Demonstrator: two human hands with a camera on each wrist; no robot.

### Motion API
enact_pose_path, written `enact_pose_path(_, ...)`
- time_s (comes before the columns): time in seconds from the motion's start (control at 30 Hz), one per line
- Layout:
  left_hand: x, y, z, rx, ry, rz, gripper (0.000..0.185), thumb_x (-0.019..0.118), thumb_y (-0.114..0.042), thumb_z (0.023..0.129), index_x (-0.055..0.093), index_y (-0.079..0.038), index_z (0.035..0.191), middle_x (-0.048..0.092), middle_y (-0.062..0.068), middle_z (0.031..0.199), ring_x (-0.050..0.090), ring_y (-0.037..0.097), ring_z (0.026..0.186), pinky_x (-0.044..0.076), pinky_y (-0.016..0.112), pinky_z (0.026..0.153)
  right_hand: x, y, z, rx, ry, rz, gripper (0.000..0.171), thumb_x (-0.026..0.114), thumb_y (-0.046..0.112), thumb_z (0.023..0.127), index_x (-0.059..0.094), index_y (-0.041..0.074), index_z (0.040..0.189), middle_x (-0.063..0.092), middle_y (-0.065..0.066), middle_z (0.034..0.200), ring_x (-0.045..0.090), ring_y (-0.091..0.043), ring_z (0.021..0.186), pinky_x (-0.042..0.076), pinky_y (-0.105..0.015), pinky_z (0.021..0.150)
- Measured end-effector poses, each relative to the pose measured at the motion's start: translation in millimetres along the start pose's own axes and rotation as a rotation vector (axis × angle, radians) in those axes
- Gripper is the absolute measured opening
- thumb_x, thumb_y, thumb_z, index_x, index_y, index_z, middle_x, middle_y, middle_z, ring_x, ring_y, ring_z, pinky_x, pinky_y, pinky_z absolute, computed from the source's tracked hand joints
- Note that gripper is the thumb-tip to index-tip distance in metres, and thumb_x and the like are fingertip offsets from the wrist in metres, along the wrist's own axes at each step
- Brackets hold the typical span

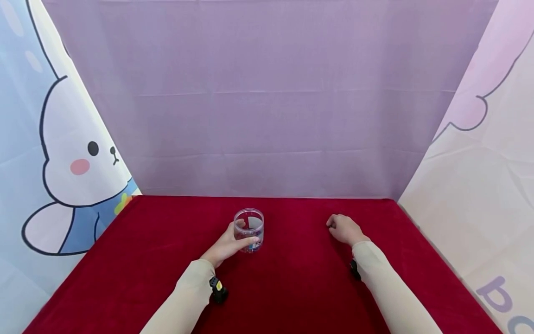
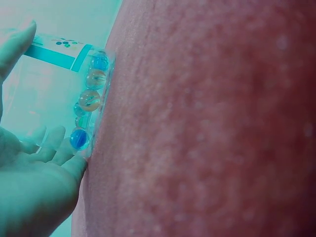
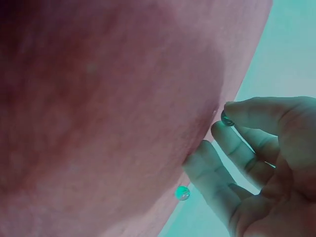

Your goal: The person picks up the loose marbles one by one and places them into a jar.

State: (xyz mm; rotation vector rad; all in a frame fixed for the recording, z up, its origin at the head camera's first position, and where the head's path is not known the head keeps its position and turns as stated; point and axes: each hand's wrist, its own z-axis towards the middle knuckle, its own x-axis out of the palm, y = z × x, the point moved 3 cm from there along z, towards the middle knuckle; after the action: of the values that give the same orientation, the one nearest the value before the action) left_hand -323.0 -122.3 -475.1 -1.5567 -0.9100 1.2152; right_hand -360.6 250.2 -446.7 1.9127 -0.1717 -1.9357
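Your left hand (image 1: 227,245) wraps a clear plastic jar (image 1: 249,229) that stands upright on the red cloth-covered surface (image 1: 292,287), its thumb (image 1: 249,241) across the near side of the jar and the fingers curled round the far side, so the grip is closed on the jar. In the left wrist view the jar's bottom (image 2: 94,106) sits flat against the cloth, with your fingers (image 2: 52,145) just beside it, and a layer of glass marbles (image 2: 90,98) lies inside against the base, some blue and some clear with amber swirls. Your right hand (image 1: 344,229) rests on the surface well apart from the jar, off to the right of the left grip, with its fingers curled in. The right wrist view shows its thumb and forefinger pinching a small dark marble (image 3: 227,119) right at the cloth, so that grip is nearly closed on it. Another marble (image 3: 182,192), greenish and clear, lies loose on the cloth just below those fingers (image 3: 212,173), not touching them. Both sleeves are cream-coloured.
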Motion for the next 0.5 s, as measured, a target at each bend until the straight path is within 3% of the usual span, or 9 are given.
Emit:
enact_pose_path(0.2,-0.1,-1.0,-0.9,0.002,-0.003,0.007,0.099,0.081,-0.050,0.081,0.025,-0.012,0.153,0.036,0.011,0.152,0.033,0.035,0.139,0.036,0.062,0.107,1.4,7.0,-1.6,-0.033,0.004,0.033,0.012,0.063,0.001,0.093,0.067,-0.001,0.104,0.064,-0.013,0.098,0.061,-0.029,0.093,0.052,-0.046,0.084)
enact_pose_path(0.3,-0.5,-0.7,-0.7,0.001,-0.007,0.007,0.099,0.082,-0.050,0.080,0.025,-0.013,0.153,0.037,0.011,0.151,0.033,0.035,0.138,0.037,0.062,0.106,3.4,11.5,-2.3,-0.043,-0.004,0.055,0.011,0.064,0.000,0.093,0.067,-0.001,0.104,0.062,-0.011,0.096,0.059,-0.027,0.091,0.048,-0.051,0.092)
enact_pose_path(0.4,-0.7,-0.3,-0.4,0.001,-0.008,0.007,0.100,0.082,-0.050,0.080,0.025,-0.013,0.153,0.037,0.011,0.151,0.033,0.035,0.138,0.037,0.062,0.106,6.0,16.2,-2.3,-0.071,-0.012,0.070,0.011,0.064,0.000,0.093,0.067,-0.001,0.103,0.061,-0.010,0.094,0.057,-0.025,0.087,0.049,-0.052,0.090)
enact_pose_path(0.5,-0.4,-0.3,-0.1,0.004,-0.005,0.008,0.100,0.082,-0.050,0.080,0.025,-0.012,0.153,0.037,0.011,0.151,0.033,0.035,0.138,0.037,0.061,0.106,7.3,21.4,-2.4,-0.076,-0.019,0.074,0.010,0.065,0.002,0.094,0.067,0.001,0.103,0.061,-0.008,0.095,0.057,-0.022,0.086,0.051,-0.044,0.084)
